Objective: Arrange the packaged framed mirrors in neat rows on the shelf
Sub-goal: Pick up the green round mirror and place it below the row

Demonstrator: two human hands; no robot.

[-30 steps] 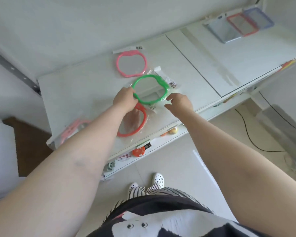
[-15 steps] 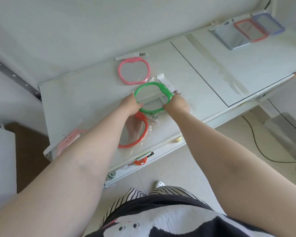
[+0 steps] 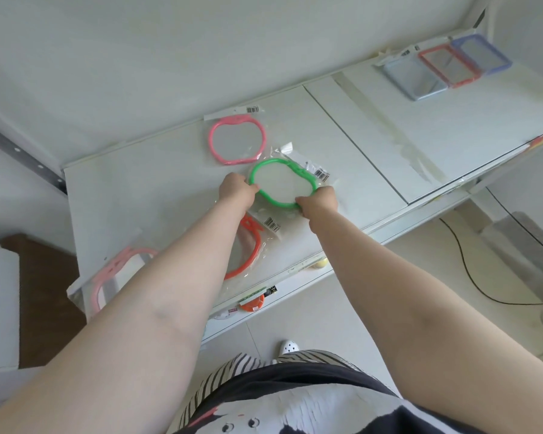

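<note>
Here my left hand (image 3: 235, 190) and right hand (image 3: 318, 204) grip, fingers clenched, the green mirror (image 3: 282, 182) on the shelf (image 3: 145, 195), just beside the pink mirror (image 3: 236, 140).

Your right hand (image 3: 318, 204) has closed onto the green mirror (image 3: 282, 182), which both your hands have now carried up the frame, uncovering the orange mirror's (image 3: 251, 245) barcode.

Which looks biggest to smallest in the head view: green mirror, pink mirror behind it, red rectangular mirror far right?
1. green mirror, gripped by the left hand and right hand.
2. pink mirror, only slightly smaller, so nearly a tie.
3. red rectangular mirror, though it lies farthest from the camera, so its true size is unsure.
</note>
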